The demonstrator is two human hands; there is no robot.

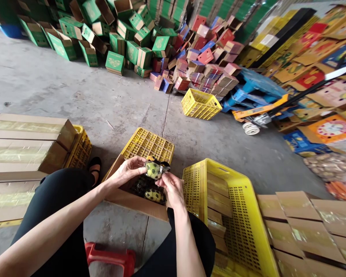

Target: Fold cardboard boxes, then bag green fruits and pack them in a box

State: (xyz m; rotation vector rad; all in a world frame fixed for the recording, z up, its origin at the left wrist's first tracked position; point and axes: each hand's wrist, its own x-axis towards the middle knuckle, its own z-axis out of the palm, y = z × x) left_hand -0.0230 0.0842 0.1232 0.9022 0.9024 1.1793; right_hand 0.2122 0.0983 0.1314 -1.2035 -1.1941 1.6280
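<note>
Over cardboard box (132, 202) of green items (155, 196), left hand (129, 169), right hand (173, 188) both gripping held item (153, 170)

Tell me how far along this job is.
Done, it seems: taped boxes stand stacked at left, more at right. In hand: left hand and right hand hold one green item over the open box. Left: a second item lies in that box; how many more, I cannot tell.

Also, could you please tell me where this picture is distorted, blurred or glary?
Head view: wide-angle bending curves the floor and box piles toward the edges; glare on the taped cartons at left; the green speckled item held by left hand and right hand is sharp; the bags at far right are blurred.
</note>
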